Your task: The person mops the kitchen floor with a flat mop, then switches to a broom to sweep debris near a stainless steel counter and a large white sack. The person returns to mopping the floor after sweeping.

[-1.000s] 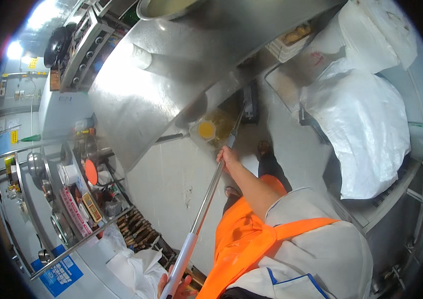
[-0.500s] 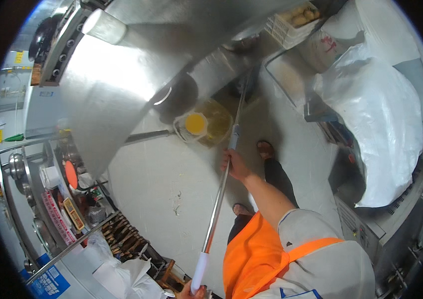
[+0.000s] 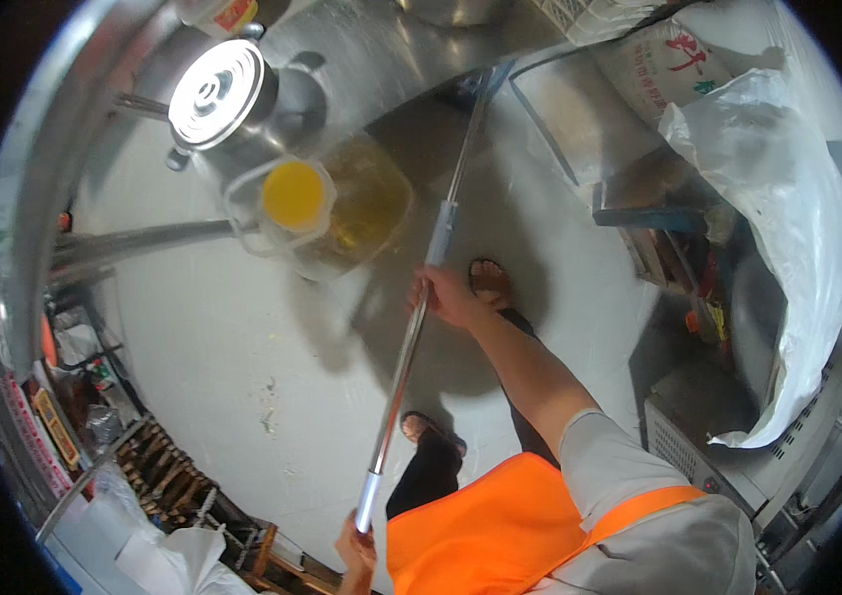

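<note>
A long metal pole point(image 3: 403, 382) with pale grip sleeves runs from the lower edge toward the shade under the steel counter. My right hand point(image 3: 444, 295) is closed around its middle, just below the upper sleeve. Lower down, my left hand point(image 3: 354, 543) grips the near end by the white sleeve. The far end of the pole has a bluish, dark part at the floor; its kind I cannot make out. Left of the pole, a big clear jug point(image 3: 366, 203) of yellow oil with a yellow cap stands below the counter edge.
A lidded steel pot point(image 3: 223, 94) is at upper left, near the steel counter point(image 3: 361, 59). White plastic sheeting point(image 3: 787, 198) drapes over equipment at right, beside a printed white sack point(image 3: 659, 69). A crowded rack point(image 3: 158, 461) stands at lower left. My sandalled feet point(image 3: 490, 283) are on the pale floor.
The view has shifted, bringing the jug closer and farther left and the lidded pot into sight. Both hands keep their hold on the pole, now slightly higher and farther left in the picture.
</note>
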